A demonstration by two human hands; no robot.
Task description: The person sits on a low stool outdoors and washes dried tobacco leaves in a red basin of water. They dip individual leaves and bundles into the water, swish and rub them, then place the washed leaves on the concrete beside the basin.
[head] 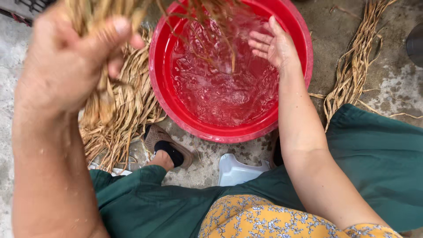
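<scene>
Rough grey concrete floor [396, 88] serves as the work surface, and a red basin [164, 53] of rippling water sits on it as the landmark. Nearest the camera, short of the basin, lie green trousers [379, 163], a yellow flowered top [264, 218], a white stool [238, 171] and a sandalled foot [169, 152]. Left of the basin, the left hand [66, 66] is closed tight around a bundle of dry straw-like strands [88, 15], whose ends hang over the water. Over the basin's right side, the right hand [273, 44] is spread wide, holding nothing. Judging by this, one bundle is being wetted. A dry heap [119, 114] left of the basin and another [352, 70] to its right look untouched, so much seems left.
</scene>
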